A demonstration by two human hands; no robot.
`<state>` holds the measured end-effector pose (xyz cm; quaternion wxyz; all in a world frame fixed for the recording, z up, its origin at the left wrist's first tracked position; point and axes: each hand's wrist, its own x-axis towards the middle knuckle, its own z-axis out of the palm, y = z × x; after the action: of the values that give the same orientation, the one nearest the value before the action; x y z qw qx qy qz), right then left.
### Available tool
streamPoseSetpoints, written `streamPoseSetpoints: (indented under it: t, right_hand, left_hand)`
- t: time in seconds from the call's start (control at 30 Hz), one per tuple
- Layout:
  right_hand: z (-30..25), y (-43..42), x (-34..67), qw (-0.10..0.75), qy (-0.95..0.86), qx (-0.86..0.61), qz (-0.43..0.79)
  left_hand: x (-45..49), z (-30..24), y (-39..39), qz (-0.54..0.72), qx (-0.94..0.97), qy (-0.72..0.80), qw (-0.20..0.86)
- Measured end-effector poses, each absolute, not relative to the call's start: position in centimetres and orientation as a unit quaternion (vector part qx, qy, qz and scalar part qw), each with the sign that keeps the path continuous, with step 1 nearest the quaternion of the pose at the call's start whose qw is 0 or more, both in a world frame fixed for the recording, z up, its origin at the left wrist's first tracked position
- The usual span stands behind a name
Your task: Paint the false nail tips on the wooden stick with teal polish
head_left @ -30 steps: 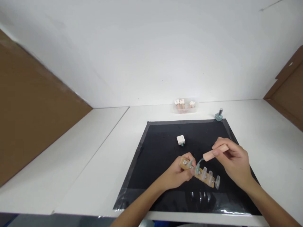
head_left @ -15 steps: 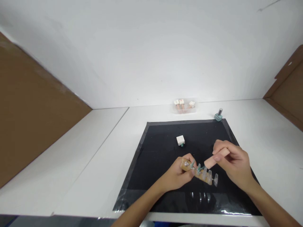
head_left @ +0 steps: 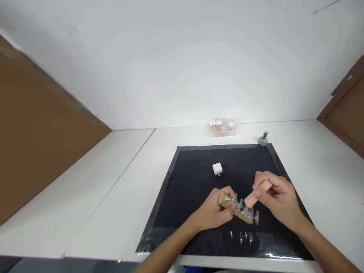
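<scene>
Left hand [head_left: 214, 210] grips nail holder [head_left: 237, 209] | right hand [head_left: 277, 201] pinches brush cap [head_left: 257, 193] above

Two hands [head_left: 216, 208], one black mat [head_left: 193, 182]

The mat [head_left: 196, 189] is black. The brush cap [head_left: 257, 193] is pink, the nail holder [head_left: 236, 208] tan, the bottle [head_left: 262, 140] teal.

Two bare forearms, no sleeves, left hand [head_left: 214, 209], right hand [head_left: 280, 201]
</scene>
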<state>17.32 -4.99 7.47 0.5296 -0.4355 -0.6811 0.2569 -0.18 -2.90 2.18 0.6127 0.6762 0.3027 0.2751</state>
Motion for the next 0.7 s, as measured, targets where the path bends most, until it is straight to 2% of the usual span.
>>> streamPoseSetpoints:
  t: [0.13, 0.4, 0.7]
  right_hand:
    - [6.96, -4.87, 17.46, 0.499, -0.699, -0.443, 0.257]
    - [7.24, -5.03, 17.22, 0.530, -0.662, -0.471, 0.244]
    - [6.72, -4.88, 17.40, 0.506, -0.688, -0.463, 0.235]
  left_hand:
    - [-0.01, 2.19, -2.96, 0.265, 0.686, 0.309, 0.603]
    - [-0.26, 2.17, -3.12, 0.269, 0.689, 0.306, 0.600]
    - [0.01, 2.20, -3.03, 0.274, 0.682, 0.299, 0.609]
